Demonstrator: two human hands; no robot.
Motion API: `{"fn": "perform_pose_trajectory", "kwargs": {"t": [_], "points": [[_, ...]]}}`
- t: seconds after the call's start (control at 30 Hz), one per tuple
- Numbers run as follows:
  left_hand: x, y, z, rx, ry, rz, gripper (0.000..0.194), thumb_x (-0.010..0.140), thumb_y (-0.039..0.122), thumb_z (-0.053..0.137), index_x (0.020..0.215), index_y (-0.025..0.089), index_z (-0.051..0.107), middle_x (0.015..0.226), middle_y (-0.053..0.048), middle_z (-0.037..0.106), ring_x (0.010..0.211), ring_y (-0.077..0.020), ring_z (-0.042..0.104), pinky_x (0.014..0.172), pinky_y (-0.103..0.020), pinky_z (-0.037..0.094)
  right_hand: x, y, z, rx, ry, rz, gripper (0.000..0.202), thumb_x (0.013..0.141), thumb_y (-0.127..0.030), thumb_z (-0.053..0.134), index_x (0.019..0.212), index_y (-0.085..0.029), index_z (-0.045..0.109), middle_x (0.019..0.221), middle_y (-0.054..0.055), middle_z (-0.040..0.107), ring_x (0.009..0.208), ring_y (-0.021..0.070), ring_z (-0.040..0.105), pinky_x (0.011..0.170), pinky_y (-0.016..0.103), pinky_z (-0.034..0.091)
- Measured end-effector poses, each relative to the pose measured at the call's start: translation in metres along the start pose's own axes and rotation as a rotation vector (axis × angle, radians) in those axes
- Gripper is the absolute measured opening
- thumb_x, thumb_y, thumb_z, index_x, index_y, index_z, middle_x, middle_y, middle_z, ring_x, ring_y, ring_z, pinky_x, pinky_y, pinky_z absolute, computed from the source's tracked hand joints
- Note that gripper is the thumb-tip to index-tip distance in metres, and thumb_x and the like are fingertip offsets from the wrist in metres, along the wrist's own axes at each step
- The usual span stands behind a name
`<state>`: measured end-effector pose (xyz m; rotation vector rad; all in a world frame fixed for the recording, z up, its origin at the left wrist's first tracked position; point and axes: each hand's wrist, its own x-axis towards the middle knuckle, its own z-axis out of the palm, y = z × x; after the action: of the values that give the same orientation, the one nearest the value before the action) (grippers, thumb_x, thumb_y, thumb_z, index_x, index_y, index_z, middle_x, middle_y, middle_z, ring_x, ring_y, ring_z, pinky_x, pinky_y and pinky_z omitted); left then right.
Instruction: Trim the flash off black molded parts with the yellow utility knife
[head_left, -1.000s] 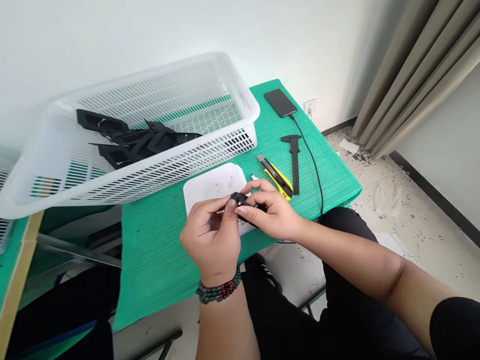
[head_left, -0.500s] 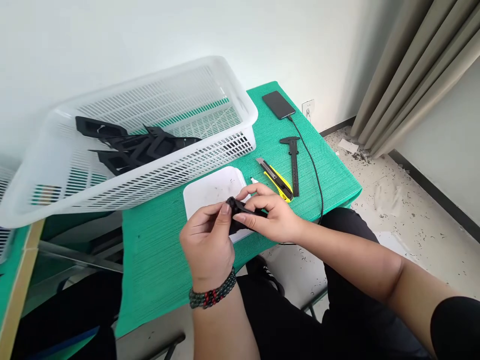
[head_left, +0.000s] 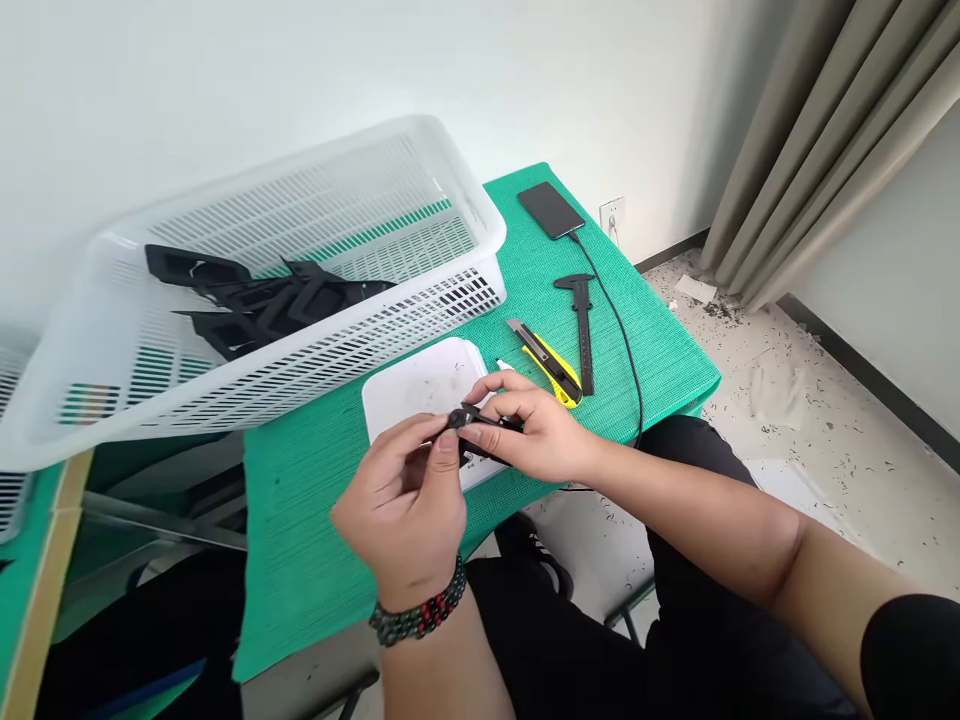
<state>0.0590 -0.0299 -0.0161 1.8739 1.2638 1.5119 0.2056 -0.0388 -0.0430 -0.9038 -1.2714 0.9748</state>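
A: Grip, nearest first?
B: Beaded bracelet on left wrist. Just beyond, left hand: thumb and index finger closed to a pinch. Right hand: thumb and curled fingers closed too. Both on small black part, seemingly above near side of white tray. Force of squeeze: cannot tell.
A: Handling?
B: Looks light, stiff, probably hard plastic. Smooth; may twist between fingertips. Thin edges perhaps fragile.
A: Where to take hold?
B: At thicker rounded left end, and along body toward right. Best to keep pressure off thin edges.
A: Farther out?
B: Yellow cutter, then black caliper, right of tray. Far left, white basket with black pieces inside. Far right, phone, cable attached.
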Motion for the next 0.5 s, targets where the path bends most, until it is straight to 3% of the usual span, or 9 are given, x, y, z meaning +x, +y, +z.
{"fn": "perform_pose_trajectory", "kwargs": {"t": [0.2,0.3,0.5], "points": [[0.0018,-0.0029,0.0007,-0.033,-0.005,-0.01,0.016,0.082,0.034,0.079,0.089,0.02,0.077,0.091,-0.006,0.079,0.08,-0.022,0.075,0.067,-0.034,0.062,0.003,-0.0029,-0.0028,0.123,-0.024,0.063,0.048,0.084,-0.061,0.074,0.064,-0.02,0.057,0.104,0.007,0.06,0.103,0.0196,0.06,0.101,0.038,0.047],[0.003,-0.0067,-0.0014,-0.052,-0.049,0.009,0.016,0.084,0.035,0.078,0.087,0.02,0.076,0.09,-0.006,0.077,0.081,-0.0219,0.073,0.067,-0.034,0.061,0.0048,-0.0034,-0.0045,0.257,-0.104,0.158,0.053,0.081,-0.067,0.073,0.062,-0.02,0.055,0.096,0.005,0.06,0.088,0.0167,0.058,0.083,0.033,0.05],[0.0064,-0.0088,-0.0031,-0.103,-0.14,0.019,0.011,0.086,0.031,0.076,0.089,0.021,0.075,0.088,-0.005,0.073,0.079,-0.0193,0.069,0.064,-0.031,0.057,0.0047,-0.0034,-0.006,0.506,-0.176,0.325,0.054,0.074,-0.073,0.076,0.074,-0.019,0.066,0.072,-0.001,0.058,0.064,0.0114,0.049,0.057,0.025,0.042]]}}
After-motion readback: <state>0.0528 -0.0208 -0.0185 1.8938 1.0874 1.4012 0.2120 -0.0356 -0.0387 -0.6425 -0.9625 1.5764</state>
